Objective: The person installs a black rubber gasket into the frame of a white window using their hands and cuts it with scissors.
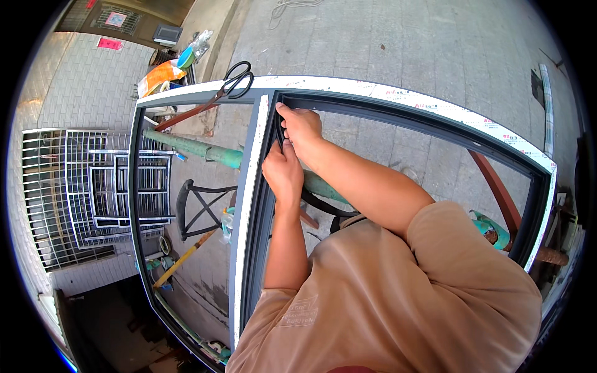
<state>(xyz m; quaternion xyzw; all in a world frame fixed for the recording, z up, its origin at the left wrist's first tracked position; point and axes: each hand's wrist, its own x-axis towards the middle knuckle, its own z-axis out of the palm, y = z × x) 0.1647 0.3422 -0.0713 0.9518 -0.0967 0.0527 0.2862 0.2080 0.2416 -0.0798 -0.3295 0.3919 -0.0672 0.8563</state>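
A grey aluminium window frame (pixel 398 102) with white protective film lies flat on green trestles. My left hand (pixel 283 171) pinches a black rubber sealing strip (pixel 276 133) against the frame's middle upright (pixel 249 186). Just above it, my right hand (pixel 303 126) presses the same strip into the groove near the upper corner. Both hands sit close together, fingers closed on the strip. The strip's lower run is hidden behind my arms and shirt.
Black-handled scissors (pixel 233 84) rest on the frame's top rail. A green pipe trestle (pixel 199 149) runs under the frame. Metal window grilles (pixel 93 186) lie on the paving at left. A yellow-handled tool (pixel 183 258) and bags (pixel 163 74) lie below and beyond.
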